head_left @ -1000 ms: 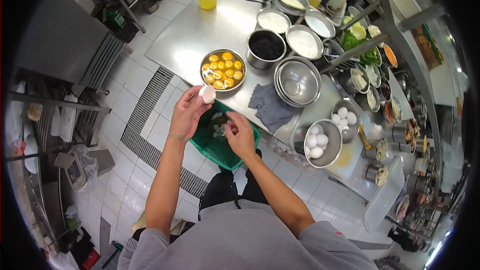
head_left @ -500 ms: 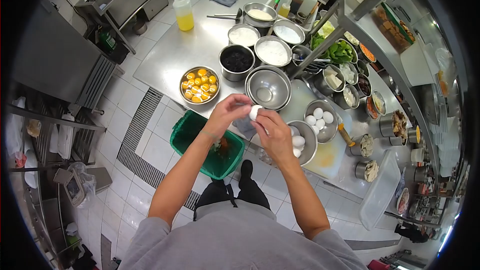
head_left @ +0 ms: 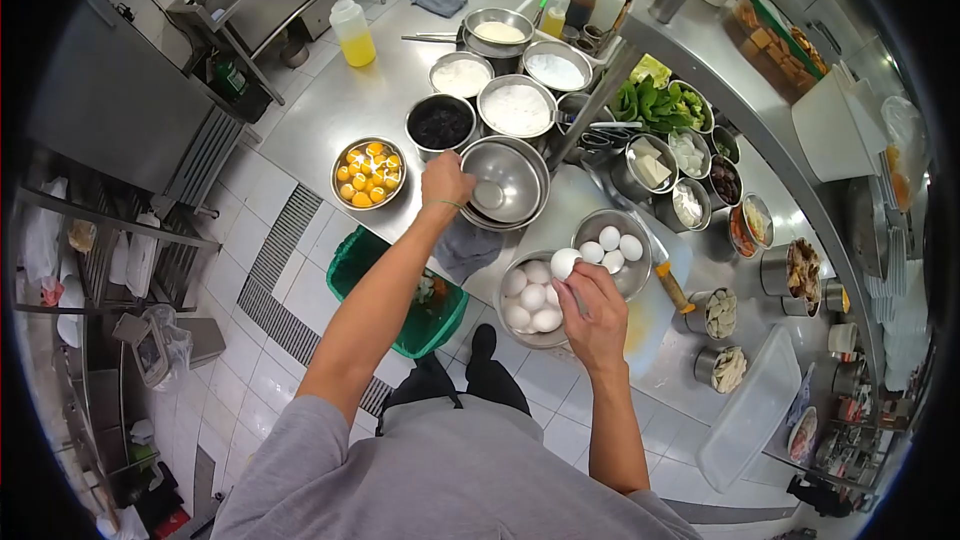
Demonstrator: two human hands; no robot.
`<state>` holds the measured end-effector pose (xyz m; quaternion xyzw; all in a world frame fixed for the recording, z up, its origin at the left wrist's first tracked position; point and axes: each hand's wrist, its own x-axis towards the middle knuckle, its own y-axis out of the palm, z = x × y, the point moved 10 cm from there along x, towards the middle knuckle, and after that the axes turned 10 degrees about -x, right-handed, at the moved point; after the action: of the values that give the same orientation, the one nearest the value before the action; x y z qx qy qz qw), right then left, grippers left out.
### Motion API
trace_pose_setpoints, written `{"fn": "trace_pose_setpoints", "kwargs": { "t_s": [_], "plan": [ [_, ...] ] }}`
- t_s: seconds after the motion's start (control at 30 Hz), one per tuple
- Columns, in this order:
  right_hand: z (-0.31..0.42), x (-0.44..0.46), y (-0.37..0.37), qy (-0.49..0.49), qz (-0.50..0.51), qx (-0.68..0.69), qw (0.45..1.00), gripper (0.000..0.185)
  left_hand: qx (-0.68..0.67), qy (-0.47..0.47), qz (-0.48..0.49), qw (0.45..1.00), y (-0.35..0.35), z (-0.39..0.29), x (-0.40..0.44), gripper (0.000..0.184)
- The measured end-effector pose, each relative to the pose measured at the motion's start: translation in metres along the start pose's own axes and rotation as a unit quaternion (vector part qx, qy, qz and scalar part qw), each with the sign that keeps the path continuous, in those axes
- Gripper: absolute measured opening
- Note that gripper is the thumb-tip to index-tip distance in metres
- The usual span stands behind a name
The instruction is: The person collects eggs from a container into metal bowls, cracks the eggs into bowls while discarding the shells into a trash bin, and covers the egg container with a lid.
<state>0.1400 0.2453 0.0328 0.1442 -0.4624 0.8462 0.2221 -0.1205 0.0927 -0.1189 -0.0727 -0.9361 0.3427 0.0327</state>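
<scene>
My left hand (head_left: 447, 183) is closed at the near-left rim of a steel mixing bowl (head_left: 517, 172), which sits nested in another bowl; its fingertips are partly hidden. In my right hand (head_left: 598, 315) a white egg (head_left: 565, 263) is pinched between thumb and fingers. That egg is over the place where two egg bowls meet: a nearer steel bowl (head_left: 511, 328) full of white eggs, and a farther bowl (head_left: 643, 278) with several more. To the left of the nested bowls stands a steel bowl of yolks (head_left: 369, 172).
Pots of white powder (head_left: 515, 105) and a dark pot (head_left: 440, 125) stand behind the nested bowls. A green bin (head_left: 455, 325) is below the table edge, near a grey cloth (head_left: 468, 248). A shelf post (head_left: 600, 105) rises at right, beside a yellow-handled tool (head_left: 674, 286).
My hands were together around a white egg and have parted. The left went to the mixing bowl's rim; the right moved right, over the egg bowls, holding an egg. The view shifted slightly.
</scene>
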Motion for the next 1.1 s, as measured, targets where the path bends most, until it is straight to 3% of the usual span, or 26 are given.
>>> {"fn": "trace_pose_setpoints", "kwargs": {
  "t_s": [0.13,0.2,0.3,0.37,0.43,0.5,0.53,0.6,0.73,0.83,0.9,0.93,0.97,1.03,1.07,1.1],
  "plan": [
    [-0.011,0.004,-0.015,-0.003,-0.01,0.008,1.0,0.015,-0.054,-0.016,0.038,0.998,-0.01,0.003,0.006,0.032],
    [-0.008,0.009,-0.021,-0.011,-0.006,0.018,1.0,0.015,-0.278,-0.088,0.055,0.955,-0.036,0.004,-0.011,0.034],
    [0.005,0.013,-0.028,-0.028,-0.005,0.033,0.999,0.016,-0.359,-0.092,0.025,0.929,-0.107,0.015,-0.047,0.038],
    [0.016,0.013,-0.02,-0.039,0.018,0.068,0.997,0.016,-0.311,-0.089,0.005,0.946,-0.169,0.028,-0.083,0.037],
    [0.034,0.017,-0.006,-0.059,0.058,0.106,0.991,0.016,-0.186,-0.012,-0.054,0.981,-0.228,0.046,-0.118,0.033],
    [0.052,0.019,0.018,-0.086,0.095,0.12,0.984,0.016,-0.023,-0.016,-0.115,0.993,-0.264,0.072,-0.154,0.023],
    [0.063,0.019,0.035,-0.112,0.13,0.131,0.976,0.015,-0.022,-0.021,-0.12,0.992,-0.266,0.086,-0.168,0.023],
    [0.074,0.026,0.062,-0.127,0.167,0.131,0.969,0.014,0.254,0.15,-0.118,0.948,-0.252,0.083,-0.194,0.013],
    [0.093,0.037,0.123,-0.148,0.222,0.098,0.959,0.014,0.304,0.224,-0.107,0.92,-0.211,0.13,-0.217,0.01],
    [0.119,0.05,0.163,-0.269,0.24,-0.016,0.933,0.026,0.28,0.221,-0.107,0.928,-0.202,0.161,-0.212,0.011],
    [0.135,0.067,0.189,-0.32,0.244,-0.063,0.913,0.026,0.182,0.143,-0.201,0.952,-0.226,0.188,-0.205,0.015],
    [0.146,0.073,0.203,-0.366,0.242,-0.105,0.893,0.026,0.179,0.134,-0.201,0.954,-0.226,0.196,-0.202,0.015],
    [0.155,0.085,0.216,-0.37,0.25,-0.105,0.889,0.026,0.059,0.032,-0.25,0.966,-0.241,0.223,-0.198,0.015],
    [0.182,0.091,0.241,-0.497,0.241,-0.194,0.811,0.025,-0.198,-0.138,-0.298,0.924,-0.242,0.275,-0.197,0.015],
    [0.188,0.1,0.254,-0.501,0.247,-0.196,0.806,0.025,-0.203,-0.145,-0.299,0.921,-0.241,0.276,-0.193,0.015],
    [0.195,0.103,0.267,-0.527,0.254,-0.2,0.786,0.023,-0.325,-0.18,-0.297,0.88,-0.23,0.287,-0.193,0.014]
  ]
}}
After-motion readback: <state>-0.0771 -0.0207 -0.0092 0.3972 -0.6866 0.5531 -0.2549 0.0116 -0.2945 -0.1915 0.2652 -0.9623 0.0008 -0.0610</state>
